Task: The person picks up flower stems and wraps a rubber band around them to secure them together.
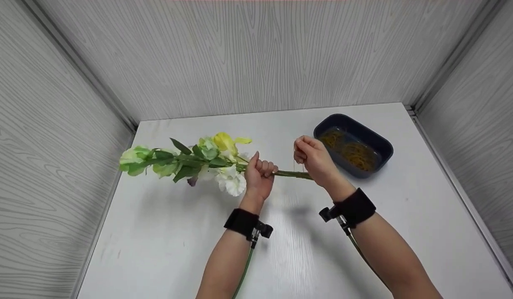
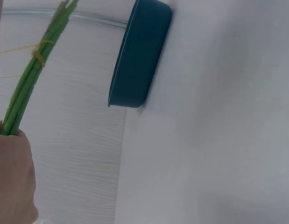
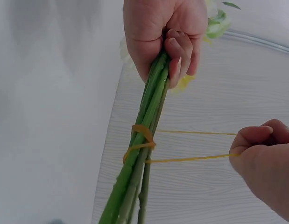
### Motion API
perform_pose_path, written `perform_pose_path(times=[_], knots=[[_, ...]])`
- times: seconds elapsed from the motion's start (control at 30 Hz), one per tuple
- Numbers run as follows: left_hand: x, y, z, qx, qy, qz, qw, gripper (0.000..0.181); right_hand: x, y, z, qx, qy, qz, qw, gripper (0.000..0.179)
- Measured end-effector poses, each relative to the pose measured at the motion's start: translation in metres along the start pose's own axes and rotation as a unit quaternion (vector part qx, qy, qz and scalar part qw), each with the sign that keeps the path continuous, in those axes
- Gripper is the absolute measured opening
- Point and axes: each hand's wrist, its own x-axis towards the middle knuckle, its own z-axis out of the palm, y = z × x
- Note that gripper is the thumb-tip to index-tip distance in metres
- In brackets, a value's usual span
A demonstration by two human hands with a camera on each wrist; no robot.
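My left hand (image 1: 260,176) grips a bunch of artificial flowers (image 1: 190,160) by the green stems (image 3: 153,102), just below the blooms. White, yellow and pale green blossoms with dark leaves point left, and the stem ends run right. A rubber band (image 3: 143,139) is looped around the stems beyond the left hand. My right hand (image 1: 316,160) pinches that band between thumb and fingers. In the right wrist view two taut strands stretch from the stems to the right hand (image 3: 265,147). The left wrist view also shows the wrapped band (image 2: 38,55) near the stem ends.
A dark blue tub (image 1: 383,155) holding many loose rubber bands (image 1: 356,155) stands at the back right of the white table (image 1: 156,249), close behind the right hand. Pale wood-grain panels (image 1: 256,58) rise around the table. Each wrist wears a black strap (image 1: 356,207) with a cable.
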Motion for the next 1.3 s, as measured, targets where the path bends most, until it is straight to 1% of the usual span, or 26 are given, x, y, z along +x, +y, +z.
perform_pose_path(times=[0.03, 0.07, 0.1, 0.13, 0.17, 0.2, 0.27, 0.3, 0.33, 0.37, 0.4, 0.43, 0.5, 0.53, 0.57, 0.6, 0.67, 0.77, 0.83, 0.87, 0.93, 1.0, 1.1, 1.17, 1.23, 1.3], knots=[[0.002, 0.002, 0.001, 0.006, 0.002, 0.011, 0.9999, 0.051, 0.0, -0.002, 0.0, -0.033, 0.005, -0.003, 0.9994, 0.029], [0.004, 0.005, 0.002, 0.011, 0.004, 0.021, 0.9997, 0.051, -0.001, -0.003, 0.0, -0.077, 0.011, -0.006, 0.997, 0.03], [0.005, 0.006, 0.003, 0.014, 0.005, 0.03, 0.9994, 0.051, -0.002, -0.005, 0.0, -0.127, 0.016, -0.009, 0.9917, 0.03], [0.006, 0.008, 0.004, 0.016, 0.005, 0.036, 0.9992, 0.051, -0.003, -0.006, 0.001, -0.182, 0.022, -0.011, 0.983, 0.031], [0.007, 0.01, 0.005, 0.016, 0.006, 0.042, 0.999, 0.052, -0.004, -0.008, 0.001, -0.24, 0.028, -0.014, 0.9702, 0.031], [0.008, 0.011, 0.005, 0.012, 0.006, 0.046, 0.9988, 0.052, -0.005, -0.01, 0.001, -0.294, 0.034, -0.016, 0.9551, 0.03], [0.008, 0.013, 0.006, 0.001, 0.01, 0.051, 0.9986, 0.051, -0.008, -0.012, 0.002, -0.375, 0.046, -0.016, 0.9257, 0.029], [0.008, 0.012, 0.007, -0.005, 0.013, 0.054, 0.9984, 0.051, -0.009, -0.014, 0.002, -0.397, 0.051, -0.014, 0.9163, 0.028], [0.008, 0.012, 0.007, -0.012, 0.016, 0.057, 0.9982, 0.051, -0.01, -0.014, 0.002, -0.407, 0.056, -0.01, 0.9117, 0.027], [0.008, 0.012, 0.007, -0.017, 0.019, 0.062, 0.9977, 0.051, -0.01, -0.015, 0.003, -0.401, 0.06, -0.004, 0.9142, 0.028], [0.008, 0.012, 0.007, -0.021, 0.021, 0.069, 0.9972, 0.051, -0.01, -0.013, 0.004, -0.38, 0.064, 0.006, 0.9226, 0.028], [0.008, 0.011, 0.007, -0.024, 0.024, 0.077, 0.9965, 0.051, -0.01, -0.012, 0.005, -0.351, 0.069, 0.018, 0.9338, 0.029], [0.008, 0.009, 0.009, -0.025, 0.027, 0.1, 0.9943, 0.05, -0.01, -0.008, 0.008, -0.27, 0.081, 0.042, 0.9584, 0.031], [0.008, 0.008, 0.01, -0.026, 0.029, 0.113, 0.9928, 0.05, -0.01, -0.006, 0.01, -0.225, 0.089, 0.052, 0.969, 0.032], [0.008, 0.007, 0.011, -0.028, 0.03, 0.127, 0.991, 0.049, -0.011, -0.003, 0.012, -0.181, 0.096, 0.06, 0.977, 0.033], [0.008, 0.006, 0.012, -0.03, 0.031, 0.141, 0.9891, 0.049, -0.011, 0.0, 0.013, -0.14, 0.104, 0.065, 0.9825, 0.034], [0.008, 0.006, 0.015, -0.038, 0.034, 0.164, 0.9852, 0.047, -0.014, 0.006, 0.016, -0.068, 0.114, 0.071, 0.9886, 0.033], [0.008, 0.009, 0.018, -0.064, 0.04, 0.184, 0.9801, 0.047, -0.019, 0.017, 0.017, 0.022, 0.115, 0.076, 0.9902, 0.033], [0.008, 0.013, 0.02, -0.089, 0.046, 0.188, 0.9771, 0.047, -0.021, 0.025, 0.016, 0.095, 0.113, 0.084, 0.9855, 0.035], [0.008, 0.016, 0.021, -0.102, 0.049, 0.189, 0.9755, 0.047, -0.022, 0.029, 0.015, 0.133, 0.115, 0.088, 0.9805, 0.035], [0.009, 0.02, 0.022, -0.124, 0.052, 0.189, 0.9726, 0.047, -0.024, 0.037, 0.01, 0.202, 0.118, 0.097, 0.9674, 0.035], [0.009, 0.023, 0.024, -0.144, 0.054, 0.187, 0.9702, 0.047, -0.025, 0.046, 0.005, 0.261, 0.124, 0.109, 0.9511, 0.031], [0.008, 0.025, 0.026, -0.162, 0.044, 0.178, 0.9696, 0.047, -0.025, 0.059, -0.005, 0.32, 0.124, 0.131, 0.9302, 0.026], [0.006, 0.025, 0.027, -0.178, 0.03, 0.159, 0.9707, 0.048, -0.023, 0.067, -0.011, 0.353, 0.117, 0.151, 0.9159, 0.026], [0.004, 0.025, 0.026, -0.198, 0.007, 0.13, 0.9715, 0.049, -0.02, 0.071, -0.018, 0.383, 0.104, 0.168, 0.9025, 0.029], [0.002, 0.025, 0.025, -0.217, -0.016, 0.097, 0.9712, 0.05, -0.017, 0.071, -0.026, 0.395, 0.09, 0.179, 0.8966, 0.031]])
